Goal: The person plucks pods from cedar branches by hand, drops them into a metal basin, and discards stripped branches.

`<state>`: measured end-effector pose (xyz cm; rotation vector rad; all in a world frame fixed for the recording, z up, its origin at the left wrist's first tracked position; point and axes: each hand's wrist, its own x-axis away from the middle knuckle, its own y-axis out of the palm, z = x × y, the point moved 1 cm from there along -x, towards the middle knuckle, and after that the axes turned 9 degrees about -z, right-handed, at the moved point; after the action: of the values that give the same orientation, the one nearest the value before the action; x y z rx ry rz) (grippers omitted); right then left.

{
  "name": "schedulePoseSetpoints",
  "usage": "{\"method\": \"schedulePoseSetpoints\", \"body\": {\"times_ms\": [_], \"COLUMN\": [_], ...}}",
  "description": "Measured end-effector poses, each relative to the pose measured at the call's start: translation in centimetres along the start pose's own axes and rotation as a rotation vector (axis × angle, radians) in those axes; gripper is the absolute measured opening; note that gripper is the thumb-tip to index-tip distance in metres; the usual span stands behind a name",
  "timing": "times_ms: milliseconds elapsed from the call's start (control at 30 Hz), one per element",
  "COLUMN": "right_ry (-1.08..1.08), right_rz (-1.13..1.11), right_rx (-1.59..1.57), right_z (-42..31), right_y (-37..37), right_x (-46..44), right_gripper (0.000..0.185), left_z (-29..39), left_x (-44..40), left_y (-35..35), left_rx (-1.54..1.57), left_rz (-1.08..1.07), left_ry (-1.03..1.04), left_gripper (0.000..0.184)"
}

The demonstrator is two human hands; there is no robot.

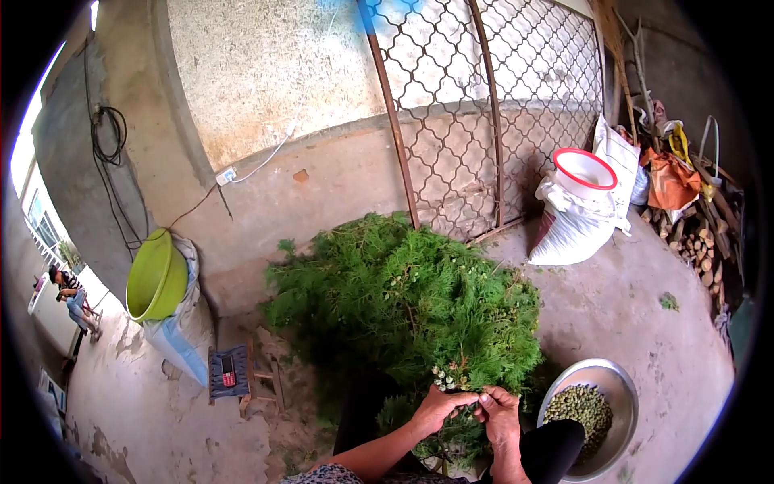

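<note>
A large heap of green branches (pixel 403 298) lies on the floor before me. My left hand (pixel 439 407) is closed at the heap's near edge, fingers around a sprig with pale round cones (pixel 450 377). Beside it, almost touching, my right hand (pixel 500 413) has its thumb and fingers pinched together; what lies between them is too small to make out. To the right of my right hand stands a metal bowl (pixel 627 403) partly filled with small greenish cones (pixel 582 411).
A small stool (pixel 230 387) with a red phone and a sack (pixel 181 347) under a green basin (pixel 157 278) stand left. White sacks (pixel 568 230) with a red-rimmed bucket (pixel 584 171), a metal lattice (pixel 447 121) and firewood (pixel 697 242) are right. A person (pixel 74 298) sits far left.
</note>
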<state>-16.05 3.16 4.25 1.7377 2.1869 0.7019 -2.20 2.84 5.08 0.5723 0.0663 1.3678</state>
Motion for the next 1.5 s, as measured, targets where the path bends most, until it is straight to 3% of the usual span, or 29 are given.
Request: {"method": "schedulePoseSetpoints", "body": {"times_ms": [100,167,300,467,667,733,833,933,1067,1200,1267,1400,1500], "right_ry": [-0.008,0.041,0.084,0.036,-0.040,0.049,0.013,0.007,-0.048,-0.024,-0.114,-0.186,-0.221], "right_rz": [0.033,-0.061,0.024,-0.039,0.019,0.167,0.158,0.115,0.055,0.047,-0.002,0.132,0.071], "right_rx": [0.014,-0.222,-0.244,-0.396,-0.179,-0.092,-0.197,-0.253,-0.321,-0.234,-0.168,-0.164,0.121], "right_z": [0.1,0.6,-0.4,-0.8,0.9,0.1,0.1,-1.4,-1.4,-1.3,-0.9,-1.8,-1.9], "right_y": [-0.3,-0.9,0.1,0.4,-1.2,-0.6,-0.6,0.1,-0.1,-0.2,-0.1,-0.4,-0.5], "right_x": [0.1,-0.1,-0.1,-0.3,-0.9,-0.6,-0.6,0.0,-0.1,-0.6,-1.1,-0.4,0.7], "right_gripper": [0.009,0.009,0.006,0.008,0.008,0.005,0.014,0.015,0.012,0.011,0.011,0.009,0.008], "left_z": [0.0,-0.2,-0.2,0.5,0.5,0.8,2.1,3.0,3.5,2.4,2.1,2.2,2.2], "left_x": [0.0,0.0,-0.1,0.2,0.1,0.1,0.0,-0.2,0.1,0.0,-0.1,-0.1,-0.4], "left_y": [0.1,0.0,0.2,0.2,0.5,0.6,1.2,0.5,0.7,0.2,0.2,0.4,0.0], "left_rx": [-0.031,-0.023,0.026,0.013,0.000,0.037,0.235,0.178,0.211,0.218,0.235,0.230,0.280], "left_rz": [-0.008,-0.058,-0.027,-0.073,-0.102,-0.045,0.037,0.021,0.064,0.035,-0.049,0.027,0.058], "left_ry": [-0.007,-0.004,-0.028,-0.083,-0.112,-0.092,0.036,-0.013,-0.005,-0.049,-0.038,0.015,0.022], "left_gripper": [0.017,0.015,0.015,0.017,0.018,0.017,0.014,0.005,0.008,0.011,0.012,0.014,0.013]}}
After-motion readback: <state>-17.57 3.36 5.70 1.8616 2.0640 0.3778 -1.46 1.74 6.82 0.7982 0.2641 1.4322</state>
